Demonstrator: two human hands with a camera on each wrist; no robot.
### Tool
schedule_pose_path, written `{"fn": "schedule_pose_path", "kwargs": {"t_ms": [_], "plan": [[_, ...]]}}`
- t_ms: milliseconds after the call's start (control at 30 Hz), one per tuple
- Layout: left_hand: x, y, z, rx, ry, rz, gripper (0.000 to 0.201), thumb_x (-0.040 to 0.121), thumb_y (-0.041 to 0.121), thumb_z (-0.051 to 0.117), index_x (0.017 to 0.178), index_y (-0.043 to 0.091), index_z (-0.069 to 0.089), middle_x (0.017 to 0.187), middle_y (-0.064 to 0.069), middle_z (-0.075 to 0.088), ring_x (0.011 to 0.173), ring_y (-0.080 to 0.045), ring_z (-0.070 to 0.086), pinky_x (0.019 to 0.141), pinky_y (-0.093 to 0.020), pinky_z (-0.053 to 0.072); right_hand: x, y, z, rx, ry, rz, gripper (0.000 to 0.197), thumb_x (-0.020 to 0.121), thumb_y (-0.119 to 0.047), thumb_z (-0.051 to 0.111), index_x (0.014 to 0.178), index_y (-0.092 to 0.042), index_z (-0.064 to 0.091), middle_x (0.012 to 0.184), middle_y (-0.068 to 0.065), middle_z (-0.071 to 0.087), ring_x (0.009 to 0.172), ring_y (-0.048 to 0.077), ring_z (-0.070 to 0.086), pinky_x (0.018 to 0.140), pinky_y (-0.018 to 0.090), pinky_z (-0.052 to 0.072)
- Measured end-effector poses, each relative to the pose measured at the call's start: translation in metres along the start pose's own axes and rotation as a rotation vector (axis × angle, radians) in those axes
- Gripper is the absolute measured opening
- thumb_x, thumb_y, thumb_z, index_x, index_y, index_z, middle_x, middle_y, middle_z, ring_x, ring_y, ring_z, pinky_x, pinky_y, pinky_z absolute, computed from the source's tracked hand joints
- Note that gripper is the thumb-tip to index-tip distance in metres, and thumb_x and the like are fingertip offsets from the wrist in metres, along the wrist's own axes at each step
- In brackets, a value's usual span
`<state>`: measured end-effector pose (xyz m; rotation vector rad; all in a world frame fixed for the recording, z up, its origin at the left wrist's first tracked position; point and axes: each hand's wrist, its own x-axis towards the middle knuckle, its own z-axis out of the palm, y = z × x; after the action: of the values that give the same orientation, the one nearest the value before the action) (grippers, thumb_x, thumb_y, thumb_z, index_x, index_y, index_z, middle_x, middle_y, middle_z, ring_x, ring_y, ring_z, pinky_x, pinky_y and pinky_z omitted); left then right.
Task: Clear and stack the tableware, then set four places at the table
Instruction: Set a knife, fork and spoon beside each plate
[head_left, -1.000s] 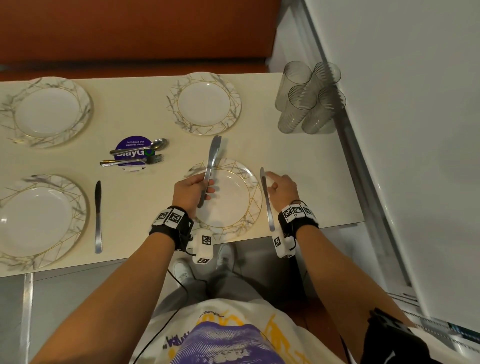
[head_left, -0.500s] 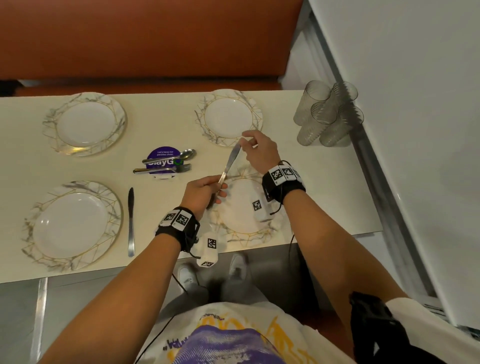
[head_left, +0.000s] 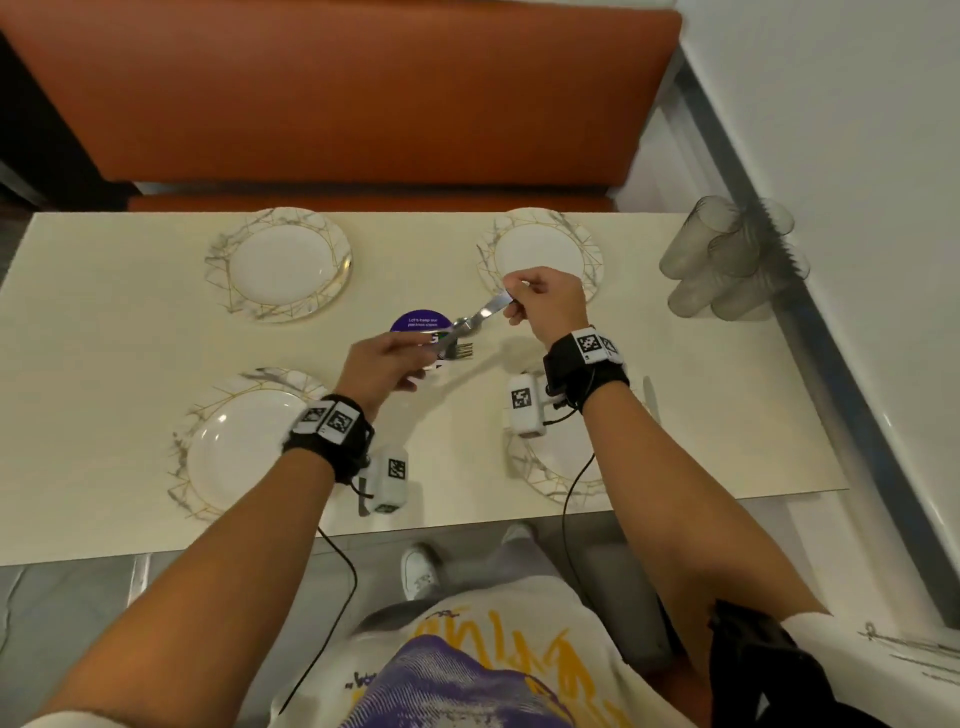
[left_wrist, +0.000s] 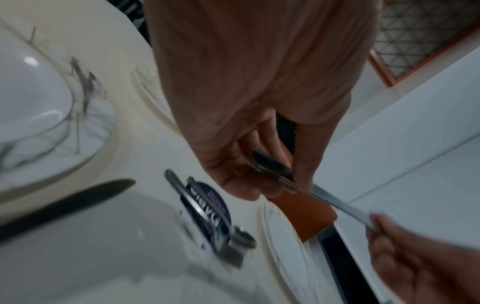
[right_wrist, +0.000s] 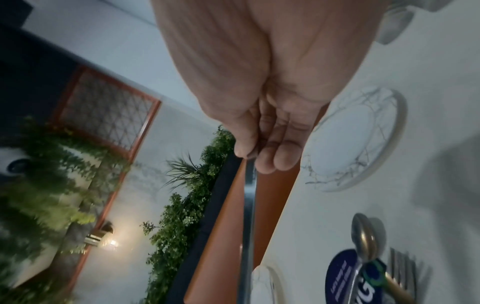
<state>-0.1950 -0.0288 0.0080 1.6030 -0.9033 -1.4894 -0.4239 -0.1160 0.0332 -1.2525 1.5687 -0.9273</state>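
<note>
While the left hand (head_left: 382, 366) grips the handle end of a bundle of knives, the right hand (head_left: 545, 301) now pinches the blade tip of one knife (head_left: 480, 313) between thumb and fingers, so the knife spans the air between both hands above the middle of the tabletop (head_left: 727, 395). A second ago that right hand was down beside the near right plate (head_left: 540, 475), letting go of a knife laid there; it has since crossed over and taken hold of the next blade, and the head view has swung left. I judge that 2 near places now have a knife and this one is being drawn out for the far right plate (head_left: 543, 249), with forks, spoons and glasses still to go. The knives are slim, flat, polished steel, likely slippery at the blade. Beneath them a spoon (right_wrist: 365, 236) and forks (head_left: 462, 351) lie across a round purple coaster (head_left: 415, 323). All 4 plates are glossy white discs with marbled, gold-lined rims. Clear ribbed tumblers (head_left: 727, 260) cluster at the far right corner.
</note>
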Motion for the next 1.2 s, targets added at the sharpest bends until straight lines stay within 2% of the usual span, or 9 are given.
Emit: {"fn": "schedule_pose_path", "kwargs": {"t_ms": [67, 100, 200, 267, 400, 533, 700, 1067, 1200], "plan": [[0.014, 0.022, -0.024, -0.090, 0.094, 0.021, 0.037, 0.081, 0.006, 0.084, 0.116, 0.011, 0.070, 0.092, -0.009, 0.079, 0.074, -0.019, 0.074, 0.070, -0.032, 0.061, 0.001, -0.003, 0.012, 0.083, -0.007, 0.029, 0.010, 0.092, -0.011, 0.069, 0.098, -0.005, 0.074, 0.070, 0.015, 0.073, 0.058, 0.024, 0.065, 0.066, 0.042, 0.061], [0.049, 0.059, -0.081, -0.137, 0.155, 0.047, 0.041, 0.082, 0.004, 0.083, 0.118, 0.010, 0.065, 0.094, -0.012, 0.078, 0.076, -0.020, 0.075, 0.073, -0.032, 0.062, 0.024, -0.036, 0.065, 0.100, -0.026, 0.028, 0.011, 0.093, -0.010, 0.069, 0.100, -0.003, 0.074, 0.071, 0.015, 0.073, 0.059, 0.024, 0.065, 0.066, 0.041, 0.060], [0.072, 0.079, -0.098, -0.251, 0.226, 0.071, 0.041, 0.086, -0.001, 0.079, 0.122, 0.001, 0.061, 0.099, -0.018, 0.075, 0.077, -0.021, 0.074, 0.075, -0.030, 0.063, 0.009, -0.038, 0.074, 0.016, -0.161, -0.036, 0.011, 0.093, -0.007, 0.068, 0.101, -0.001, 0.074, 0.073, 0.012, 0.074, 0.056, 0.025, 0.066, 0.059, 0.040, 0.059], [0.077, 0.086, -0.089, -0.280, 0.244, 0.095, 0.036, 0.086, 0.000, 0.079, 0.119, -0.005, 0.066, 0.099, -0.022, 0.075, 0.077, -0.022, 0.074, 0.076, -0.029, 0.063, -0.004, -0.033, 0.077, -0.023, -0.241, -0.074, 0.014, 0.093, -0.005, 0.068, 0.104, 0.002, 0.072, 0.074, 0.017, 0.074, 0.052, 0.025, 0.066, 0.054, 0.035, 0.059], [0.080, 0.088, -0.062, -0.365, 0.290, 0.096, 0.030, 0.089, 0.002, 0.077, 0.118, 0.002, 0.069, 0.100, -0.014, 0.076, 0.085, -0.024, 0.076, 0.077, -0.029, 0.063, -0.022, -0.034, 0.088, -0.058, -0.355, -0.064, 0.015, 0.095, -0.002, 0.064, 0.109, 0.001, 0.065, 0.076, 0.029, 0.070, 0.048, 0.025, 0.066, 0.051, 0.037, 0.058], [0.089, 0.082, -0.030, -0.354, 0.235, 0.078, 0.028, 0.098, 0.003, 0.064, 0.124, 0.014, 0.065, 0.105, -0.013, 0.078, 0.096, -0.028, 0.077, 0.080, -0.034, 0.064, -0.012, -0.024, 0.091, -0.074, -0.370, 0.009, 0.014, 0.098, -0.001, 0.055, 0.110, 0.000, 0.062, 0.080, 0.024, 0.072, 0.055, 0.038, 0.070, 0.055, 0.050, 0.061], [0.115, 0.079, 0.009, -0.335, 0.131, 0.007, 0.040, 0.098, -0.003, 0.060, 0.134, 0.015, 0.061, 0.104, -0.013, 0.079, 0.094, -0.029, 0.078, 0.072, -0.031, 0.063, 0.023, -0.015, 0.075, -0.085, -0.370, 0.087, 0.015, 0.098, -0.003, 0.051, 0.108, -0.002, 0.062, 0.081, 0.022, 0.072, 0.059, 0.039, 0.072, 0.059, 0.047, 0.062], [0.205, 0.082, 0.021, -0.201, 0.221, -0.123, 0.041, 0.093, -0.009, 0.065, 0.125, 0.017, 0.066, 0.098, -0.012, 0.077, 0.082, -0.026, 0.076, 0.069, -0.030, 0.064, 0.078, 0.026, 0.045, -0.025, -0.326, 0.246, 0.017, 0.095, 0.003, 0.050, 0.105, 0.002, 0.063, 0.076, 0.013, 0.067, 0.062, 0.041, 0.072, 0.065, 0.056, 0.061], [0.246, 0.071, 0.013, -0.029, 0.252, -0.213, 0.037, 0.089, -0.008, 0.069, 0.119, 0.013, 0.072, 0.098, -0.014, 0.079, 0.085, -0.029, 0.078, 0.074, -0.039, 0.066, 0.090, 0.036, 0.033, -0.009, -0.297, 0.277, 0.014, 0.098, 0.003, 0.050, 0.107, 0.002, 0.061, 0.086, 0.015, 0.067, 0.063, 0.040, 0.072, 0.064, 0.051, 0.062]]}}
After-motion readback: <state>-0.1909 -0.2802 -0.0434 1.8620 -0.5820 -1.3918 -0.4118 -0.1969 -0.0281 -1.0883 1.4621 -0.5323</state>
